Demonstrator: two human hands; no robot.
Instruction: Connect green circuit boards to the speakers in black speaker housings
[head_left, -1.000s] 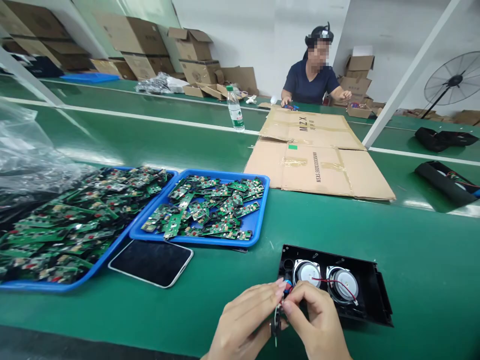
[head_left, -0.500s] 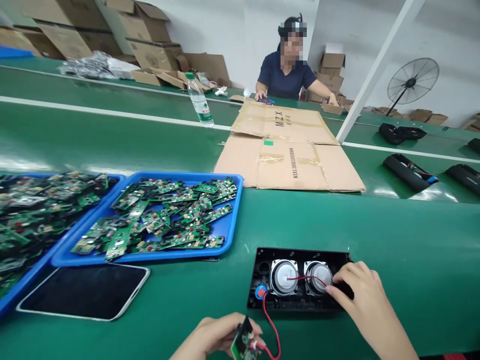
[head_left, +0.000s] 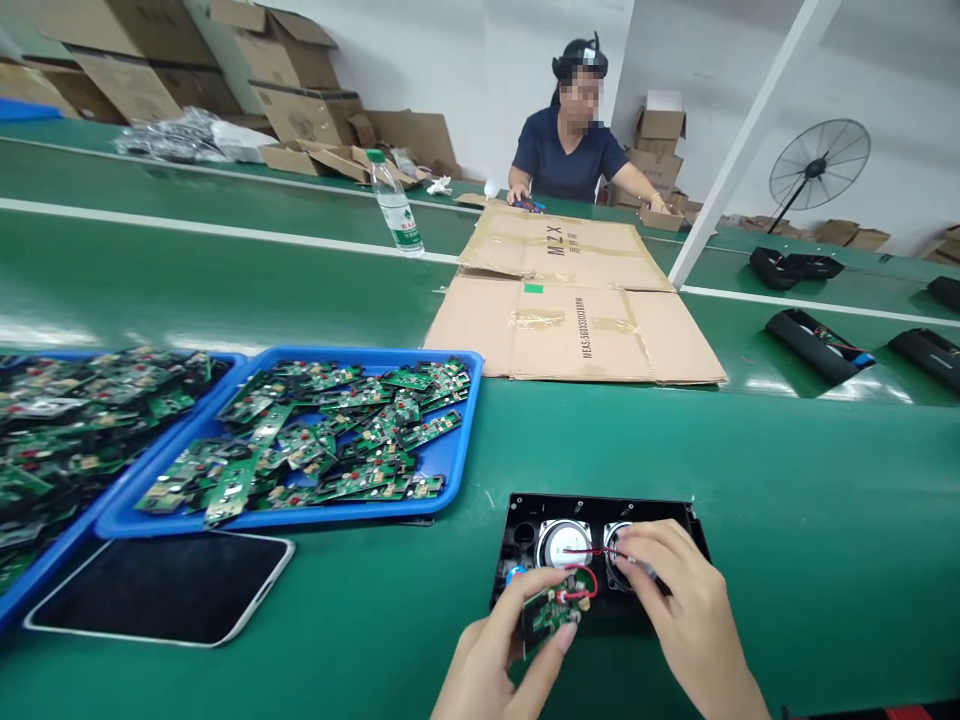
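My left hand (head_left: 499,655) pinches a small green board (head_left: 551,612) by its edge. A moment ago I held it low, away from the black speaker case (head_left: 525,520); now it sits right over the front edge of the case, so it looks close to its spot. My right hand (head_left: 679,610) has slid left, fingers bent down on the red wire (head_left: 581,550) over the right speaker (head_left: 616,560). Left of the case lies a phone (head_left: 157,585). Behind it sits the blue tray (head_left: 457,460) of boards. Far behind the case, another person (head_left: 570,150) works.
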